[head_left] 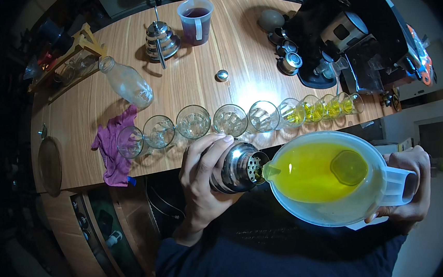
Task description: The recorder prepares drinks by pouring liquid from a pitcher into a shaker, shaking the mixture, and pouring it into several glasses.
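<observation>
My left hand [201,179] is wrapped round a steel cocktail shaker [231,169], whose perforated strainer top faces right. In my right hand [417,180] is the handle of a translucent plastic measuring jug [311,215] with yellow liquid [307,171] in it. The jug is tilted left, its spout at the shaker's strainer holes. Beyond both hands, a row of drinking glasses [193,122] runs along the table's near edge. Several at the right end hold yellow liquid [313,111]; those further left look to have none.
On the wooden table [186,89] stand a steel kettle [162,41], a jug of dark liquid [196,23], a glass bottle [126,83] and a small steel cap [222,75]. A purple cloth [115,141] lies at left. A black coffee machine [343,35] fills the back right.
</observation>
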`<state>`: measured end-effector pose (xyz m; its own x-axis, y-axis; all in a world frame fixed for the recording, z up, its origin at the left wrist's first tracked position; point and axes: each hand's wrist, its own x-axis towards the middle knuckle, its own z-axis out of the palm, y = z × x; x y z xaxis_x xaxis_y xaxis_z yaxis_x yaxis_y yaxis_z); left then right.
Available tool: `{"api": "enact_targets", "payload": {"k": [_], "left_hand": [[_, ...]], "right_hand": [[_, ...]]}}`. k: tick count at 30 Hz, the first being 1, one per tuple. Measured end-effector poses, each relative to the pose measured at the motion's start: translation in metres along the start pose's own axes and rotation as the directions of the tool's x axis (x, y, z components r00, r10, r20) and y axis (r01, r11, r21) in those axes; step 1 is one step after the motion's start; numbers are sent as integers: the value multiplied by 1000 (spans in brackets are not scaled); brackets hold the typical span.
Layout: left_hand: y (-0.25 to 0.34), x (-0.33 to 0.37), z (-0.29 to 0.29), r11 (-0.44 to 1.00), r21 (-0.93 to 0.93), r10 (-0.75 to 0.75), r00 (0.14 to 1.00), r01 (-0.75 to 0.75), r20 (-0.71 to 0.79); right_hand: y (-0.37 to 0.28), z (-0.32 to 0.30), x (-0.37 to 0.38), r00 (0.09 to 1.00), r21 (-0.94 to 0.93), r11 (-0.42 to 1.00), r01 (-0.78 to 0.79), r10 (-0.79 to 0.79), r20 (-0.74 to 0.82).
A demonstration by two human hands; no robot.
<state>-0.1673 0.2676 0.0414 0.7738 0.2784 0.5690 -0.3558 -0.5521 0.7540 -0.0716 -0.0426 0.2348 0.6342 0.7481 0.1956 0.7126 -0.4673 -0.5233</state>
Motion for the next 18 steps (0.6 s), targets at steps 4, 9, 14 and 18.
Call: {"api": "enact_targets", "payload": {"k": [4,9,14,18], "left_hand": [[-2,-1,1,1000,-4,-3,1000,3,2],[-3,-3,1,1000,-6,1,1000,-1,-12],[-4,-4,1,1000,-4,14,1000,-14,-16],[-3,-4,1,1000,-15,6,1000,-6,-12]], "right_hand": [[-3,3,4,999,-71,996,48,-47,6],[-6,1,4,999,-98,994,39,-37,21],[-4,2,-1,1000,-63,998,2,-4,-20],[-3,-1,-2,999,-89,995,33,-31,17]]}}
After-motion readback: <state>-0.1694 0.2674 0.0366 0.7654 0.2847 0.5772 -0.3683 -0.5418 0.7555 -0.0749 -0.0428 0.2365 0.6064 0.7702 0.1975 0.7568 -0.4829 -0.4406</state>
